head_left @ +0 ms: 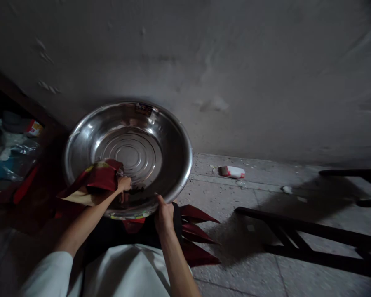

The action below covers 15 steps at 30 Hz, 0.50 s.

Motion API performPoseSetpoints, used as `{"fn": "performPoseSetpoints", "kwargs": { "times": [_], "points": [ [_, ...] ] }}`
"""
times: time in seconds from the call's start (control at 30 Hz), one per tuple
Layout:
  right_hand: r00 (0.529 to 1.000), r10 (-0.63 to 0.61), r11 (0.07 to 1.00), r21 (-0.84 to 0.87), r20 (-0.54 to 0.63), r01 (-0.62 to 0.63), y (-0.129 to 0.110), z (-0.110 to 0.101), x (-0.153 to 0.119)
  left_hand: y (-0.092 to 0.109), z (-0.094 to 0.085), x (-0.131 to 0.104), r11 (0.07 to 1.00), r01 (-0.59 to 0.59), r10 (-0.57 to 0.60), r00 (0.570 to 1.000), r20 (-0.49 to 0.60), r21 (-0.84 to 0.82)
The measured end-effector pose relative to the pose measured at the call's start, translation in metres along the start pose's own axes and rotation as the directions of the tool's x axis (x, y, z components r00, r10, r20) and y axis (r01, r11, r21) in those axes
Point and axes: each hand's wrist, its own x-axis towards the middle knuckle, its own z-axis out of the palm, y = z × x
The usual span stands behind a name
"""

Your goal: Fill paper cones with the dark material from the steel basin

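Note:
A wide, shiny metal basin (176,128) tilts toward me, its far side by the wall. My right hand (165,214) grips the near right part of its rim, thumb over the edge. Inside the basin's near left side, my left hand (124,184) is closed at the end of a crumpled dark red sheet (103,175) with yellow print and a cream underside. Whether this sheet is paper or cloth, I cannot tell. The fingertips are hidden, and a dark reflection shows below them. Pointed dark red flaps (199,233) stick out beside my right forearm.
A crumpled white and red packet (233,172) lies on the speckled floor near the wall (266,82). Dark bars like stool legs (309,231) lie to the right. Plastic bags (18,159) and packages fill a dark shelf or box at the left.

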Motion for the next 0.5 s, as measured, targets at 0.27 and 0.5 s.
{"fn": "performPoseSetpoints", "kwargs": {
  "times": [0.27,0.5],
  "points": [
    [0.998,0.061,0.997,-0.051,-0.003,-0.061,0.045,-0.022,-0.004,-0.001,0.016,-0.016,0.994,0.008,-0.017,0.996,0.085,0.109],
    [0.715,-0.699,0.566,-0.617,-0.007,0.547,0.018,-0.022,-0.052,-0.003,0.017,-0.03,0.999,-0.019,0.016,0.996,-0.082,-0.038]
  ]
}}
